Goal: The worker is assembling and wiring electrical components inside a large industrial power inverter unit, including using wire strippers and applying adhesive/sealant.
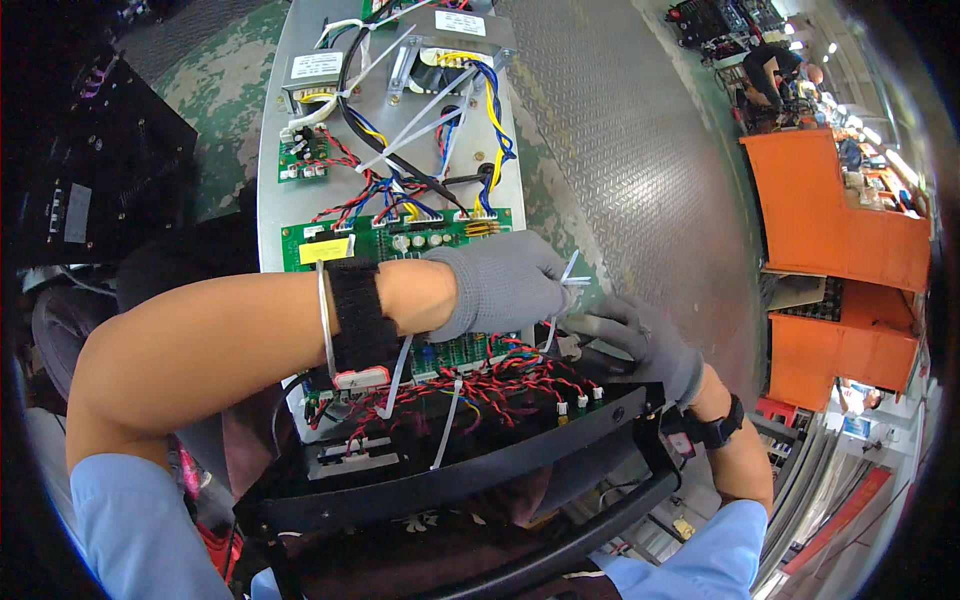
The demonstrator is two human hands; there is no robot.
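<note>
My left hand point(510, 285), in a grey knit glove, reaches across the green circuit board point(300, 257) with its fingers closed on a white cable tie point(571, 268), whose ends stick out past the fingertips. To its right my right hand point(650, 345), gloved alike, is closed beside a dark object I cannot make out clearly, at the board's right edge. Below the hands runs a bundle of red and black twisted wires point(490, 382). More cable ties point(448, 425) hang from it. Small white plugs point(582, 401) lie loose over the black front panel point(480, 465).
Two transformers point(318, 68) and a small green board point(303, 152) sit on the metal chassis plate point(278, 215). A black cabinet point(100, 160) stands at left. Orange benches point(830, 220) and another person point(770, 72) are far right. A black handle point(560, 545) juts toward me.
</note>
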